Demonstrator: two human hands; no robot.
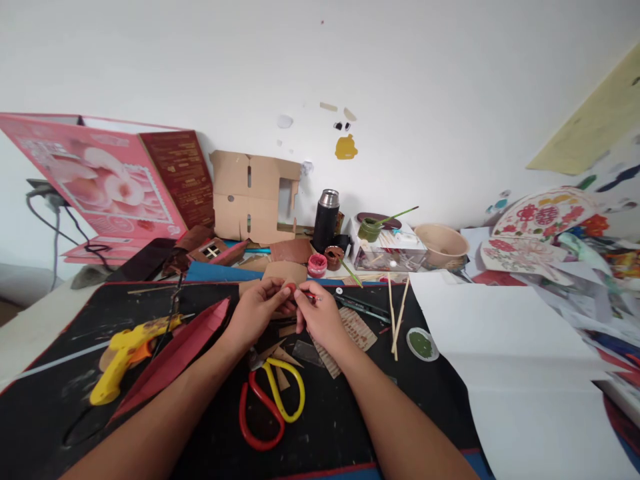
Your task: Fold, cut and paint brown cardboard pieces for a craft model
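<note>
Over the middle of the black mat, my left hand [260, 308] and my right hand [323, 317] meet, fingers closed. Between their fingertips is a small red piece [291, 287], too small to make out its kind. Something thin and reddish also shows at my right fingers, mostly hidden. Below the hands lie scissors [273, 403] with one red and one yellow handle, blades partly under my left wrist. Cardboard scraps [283, 353] lie around the scissors' blades. A corrugated cardboard piece [357, 328] with reddish marks lies partly under my right wrist.
A yellow glue gun [125, 353] and a long red strip [175, 360] lie left. Behind stand a red paint jar [317, 265], a black flask [326, 223] and a cut cardboard panel [255, 207]. Rightward are wooden sticks [397, 323], a green paint lid [423, 344] and white paper [520, 353].
</note>
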